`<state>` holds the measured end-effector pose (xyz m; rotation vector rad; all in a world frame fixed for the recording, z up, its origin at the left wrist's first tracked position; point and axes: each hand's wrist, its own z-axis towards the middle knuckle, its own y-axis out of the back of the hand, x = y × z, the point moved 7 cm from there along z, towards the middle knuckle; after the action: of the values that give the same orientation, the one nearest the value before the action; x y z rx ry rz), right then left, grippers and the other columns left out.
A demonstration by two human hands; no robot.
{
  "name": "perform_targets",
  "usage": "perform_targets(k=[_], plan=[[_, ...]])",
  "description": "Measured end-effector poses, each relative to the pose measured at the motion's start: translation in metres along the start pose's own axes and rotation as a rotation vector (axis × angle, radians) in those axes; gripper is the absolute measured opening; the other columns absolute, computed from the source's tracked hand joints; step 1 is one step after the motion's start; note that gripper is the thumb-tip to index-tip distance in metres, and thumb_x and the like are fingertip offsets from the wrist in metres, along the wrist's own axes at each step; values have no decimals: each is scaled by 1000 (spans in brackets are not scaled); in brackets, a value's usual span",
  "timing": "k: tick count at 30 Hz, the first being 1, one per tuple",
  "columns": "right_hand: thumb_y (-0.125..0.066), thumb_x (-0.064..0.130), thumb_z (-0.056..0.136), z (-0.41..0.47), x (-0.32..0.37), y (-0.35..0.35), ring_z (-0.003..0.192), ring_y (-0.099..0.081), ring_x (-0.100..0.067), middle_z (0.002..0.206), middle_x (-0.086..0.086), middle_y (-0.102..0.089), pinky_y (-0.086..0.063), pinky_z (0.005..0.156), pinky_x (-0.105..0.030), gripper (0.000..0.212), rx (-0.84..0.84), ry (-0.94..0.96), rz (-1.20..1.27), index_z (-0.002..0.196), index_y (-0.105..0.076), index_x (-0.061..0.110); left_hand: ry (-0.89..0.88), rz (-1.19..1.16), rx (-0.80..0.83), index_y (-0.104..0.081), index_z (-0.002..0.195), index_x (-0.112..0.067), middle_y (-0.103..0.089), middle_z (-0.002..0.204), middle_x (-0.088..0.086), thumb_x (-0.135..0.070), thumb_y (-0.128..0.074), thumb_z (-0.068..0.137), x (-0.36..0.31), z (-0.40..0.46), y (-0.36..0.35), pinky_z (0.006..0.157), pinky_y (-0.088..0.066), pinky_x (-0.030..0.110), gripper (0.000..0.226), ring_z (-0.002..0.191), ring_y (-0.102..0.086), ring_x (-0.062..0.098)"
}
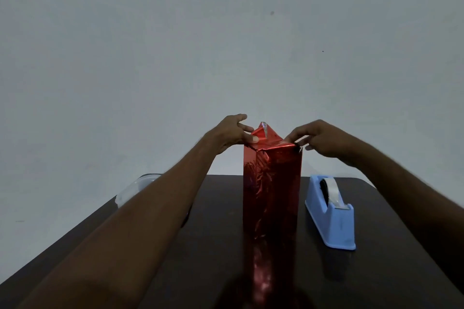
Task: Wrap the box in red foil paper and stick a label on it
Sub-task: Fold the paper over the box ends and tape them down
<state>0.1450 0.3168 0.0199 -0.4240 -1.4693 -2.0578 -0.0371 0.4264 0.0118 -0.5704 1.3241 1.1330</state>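
A tall box (272,188) covered in shiny red foil stands upright in the middle of the dark table (216,246). At its top end the foil is folded, with a pointed flap (263,130) sticking up that shows its silver underside. My left hand (232,134) is at the top left corner, its thumb pressing the foil edge down. My right hand (319,139) is at the top right corner, its fingertips pinching the foil there. No label is visible.
A light blue tape dispenser (331,211) with a roll of clear tape sits on the table right of the box. A clear plastic container (135,189) lies at the table's back left edge, partly behind my left forearm. A plain grey wall rises behind.
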Motion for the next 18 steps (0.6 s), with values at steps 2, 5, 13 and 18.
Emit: perform_targets(k=[2, 5, 13, 18], plan=[[-39, -23, 81, 2, -6, -2, 94, -67, -14, 107, 7, -73, -49, 80, -30, 64, 6, 36, -6, 97, -77, 26, -16, 21, 7, -28, 150, 0, -62, 116, 18, 14, -75, 75, 1, 6, 0, 64, -58, 22, 89, 92, -67, 22], [-67, -5, 84, 2, -1, -7, 88, -64, -11, 107, 10, -69, -51, 79, -27, 43, 22, 120, -88, 102, -72, 34, -49, 156, -58, -47, 140, 0, -69, 110, 16, 2, -82, 73, 4, 17, 1, 86, -58, 34, 75, 100, -69, 26], [-72, 37, 87, -8, -4, -11, 86, -63, -8, 93, 7, -67, -45, 77, -25, 3, -231, 170, 28, 87, -74, 34, -303, 557, 2, -72, 106, -21, -73, 98, -4, -60, -59, 88, -62, -26, -16, 82, -58, 30, 45, 90, -70, 8], [-67, 42, 90, -7, -5, -13, 76, -61, -13, 81, 2, -64, -42, 69, -26, 19, -303, 164, 41, 74, -71, 33, -400, 774, 23, -75, 99, -26, -75, 87, -6, -48, -82, 70, -54, -46, -37, 76, -58, 32, 37, 83, -70, 8]])
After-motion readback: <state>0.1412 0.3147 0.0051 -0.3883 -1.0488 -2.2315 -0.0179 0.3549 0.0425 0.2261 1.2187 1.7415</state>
